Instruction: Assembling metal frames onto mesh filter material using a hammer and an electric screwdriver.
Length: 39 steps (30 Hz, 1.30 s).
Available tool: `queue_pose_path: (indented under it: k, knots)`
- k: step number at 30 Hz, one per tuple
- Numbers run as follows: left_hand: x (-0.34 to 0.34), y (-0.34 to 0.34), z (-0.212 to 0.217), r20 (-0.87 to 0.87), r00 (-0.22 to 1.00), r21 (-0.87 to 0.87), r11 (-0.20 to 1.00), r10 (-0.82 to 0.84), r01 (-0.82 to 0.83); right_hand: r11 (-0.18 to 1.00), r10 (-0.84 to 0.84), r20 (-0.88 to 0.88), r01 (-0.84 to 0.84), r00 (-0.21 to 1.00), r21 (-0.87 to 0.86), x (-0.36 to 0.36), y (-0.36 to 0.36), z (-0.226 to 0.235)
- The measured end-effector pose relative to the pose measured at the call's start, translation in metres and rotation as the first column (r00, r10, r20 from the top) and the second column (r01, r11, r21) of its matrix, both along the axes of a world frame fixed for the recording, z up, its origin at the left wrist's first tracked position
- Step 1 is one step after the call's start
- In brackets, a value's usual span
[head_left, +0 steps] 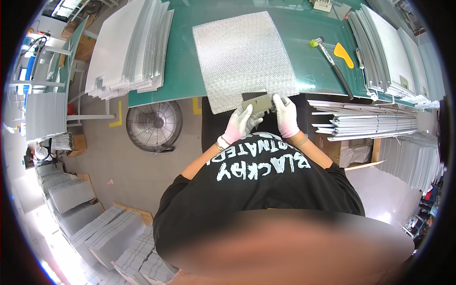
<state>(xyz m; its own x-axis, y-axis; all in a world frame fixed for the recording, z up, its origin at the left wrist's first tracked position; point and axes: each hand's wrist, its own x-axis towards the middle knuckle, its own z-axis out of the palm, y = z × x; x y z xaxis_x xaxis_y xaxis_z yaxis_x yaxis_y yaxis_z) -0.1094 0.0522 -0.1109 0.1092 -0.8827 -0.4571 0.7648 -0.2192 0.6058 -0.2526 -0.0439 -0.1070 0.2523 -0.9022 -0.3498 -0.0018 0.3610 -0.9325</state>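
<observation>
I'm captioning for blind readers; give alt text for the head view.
Gloved left hand holds an olive plate at the edge of a silvery mesh sheet, right hand by the plate's end; a hammer lies on the green table.

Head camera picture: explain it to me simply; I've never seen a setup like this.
There is no machine here, just a person wearing gloves. The single picture comes from a wide fisheye camera on their head, looking down, so straight edges bend near the rim.

The left hand holds a small olive-grey flat piece. The right hand is at its other end; how firmly it grips is unclear.

Ahead, a silvery mesh sheet lies on a green table, overhanging the near edge. To its right lie a hammer and a flat yellow tool.
</observation>
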Motion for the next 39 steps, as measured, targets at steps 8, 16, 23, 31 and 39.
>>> queue_pose_path:
  k: [8,16,23,31,39]
  knots:
    - [0.057,0.013,0.045,0.701,0.005,0.318,0.319,-0.713,0.893,0.873,0.485,0.109,-0.488,0.868,0.004,-0.005,0.007,-0.011]
    - [0.079,-0.133,0.081,0.753,-0.503,0.071,0.708,0.424,0.702,0.990,0.138,0.086,-0.136,0.987,-0.021,0.011,0.014,0.000]
    - [-0.005,-0.090,0.072,0.773,-0.603,0.197,0.828,0.199,0.525,0.988,-0.112,0.195,0.130,0.974,-0.080,-0.039,0.003,-0.030]
    - [-0.004,-0.083,0.072,0.783,-0.601,0.222,0.831,0.159,0.510,0.986,-0.098,0.287,0.054,0.953,0.156,-0.037,-0.009,-0.003]
    - [-0.003,-0.080,0.075,0.795,-0.589,0.237,0.821,0.144,0.520,1.000,0.001,0.110,0.000,0.994,-0.008,-0.039,-0.002,-0.008]
